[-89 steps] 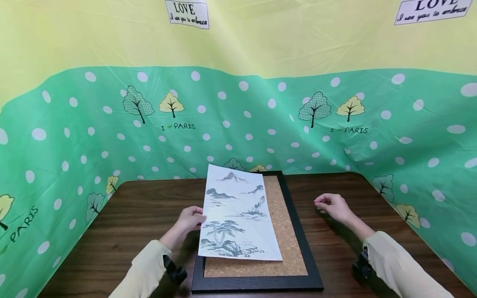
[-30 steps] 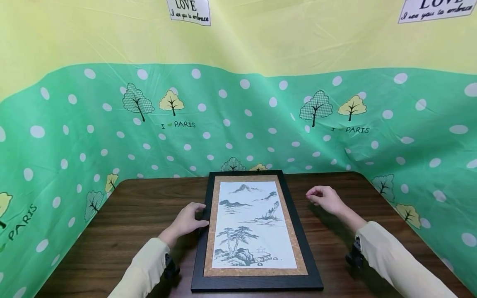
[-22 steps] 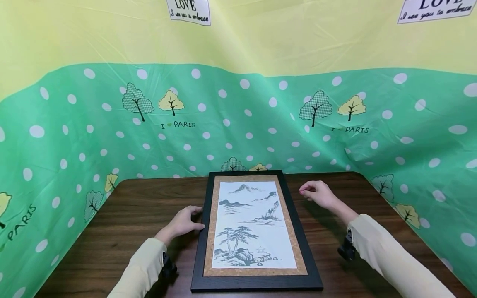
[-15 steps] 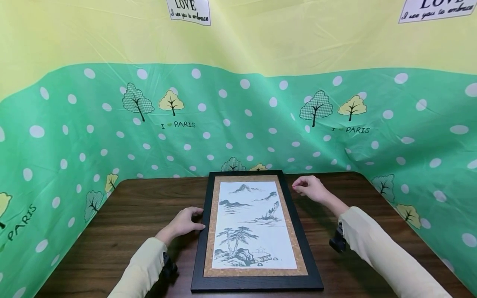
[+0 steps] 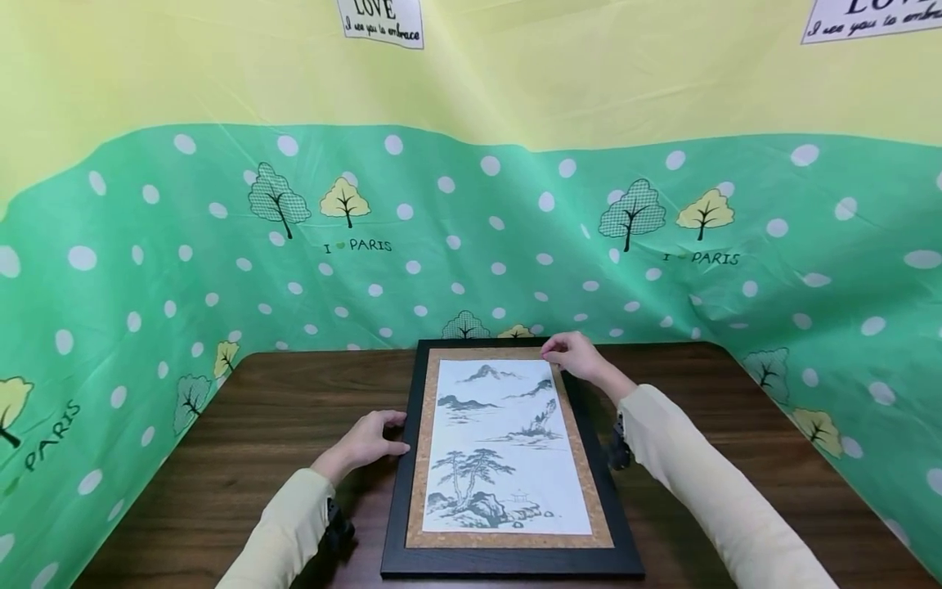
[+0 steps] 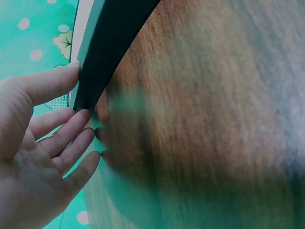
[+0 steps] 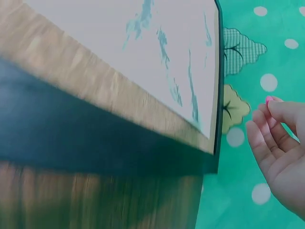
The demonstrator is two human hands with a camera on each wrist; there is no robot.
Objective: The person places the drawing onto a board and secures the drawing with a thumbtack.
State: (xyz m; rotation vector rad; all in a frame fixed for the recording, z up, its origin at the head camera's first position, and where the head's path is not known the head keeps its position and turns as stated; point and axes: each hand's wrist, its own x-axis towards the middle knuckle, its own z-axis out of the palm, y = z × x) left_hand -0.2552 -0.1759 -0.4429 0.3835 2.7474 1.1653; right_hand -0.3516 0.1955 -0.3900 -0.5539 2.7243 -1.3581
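Note:
A cork board (image 5: 508,541) in a black frame lies on the table, bearing a white sheet (image 5: 508,417) printed with an ink landscape of mountains and pines. My right hand (image 5: 577,357) is at the sheet's top right corner in the head view. Its thumb and forefinger pinch a pink push pin (image 7: 270,99), of which just a small pink end shows. At the frame's left side is my left hand (image 5: 362,442), thumb and fingertips at the black edge. In the left wrist view its fingers (image 6: 71,133) are loosely extended beside the frame (image 6: 107,50).
The dark wooden table (image 5: 309,393) extends to both sides of the board. Behind it hangs a green and yellow cloth (image 5: 412,213) with dots and printed trees, close to the board's far edge. Black wrist cameras sit at both sleeves.
The sheet, earlier held up by my left hand, lies flat on the cork. My left hand has moved to the frame's edge. My right hand has come left to the sheet's top right corner.

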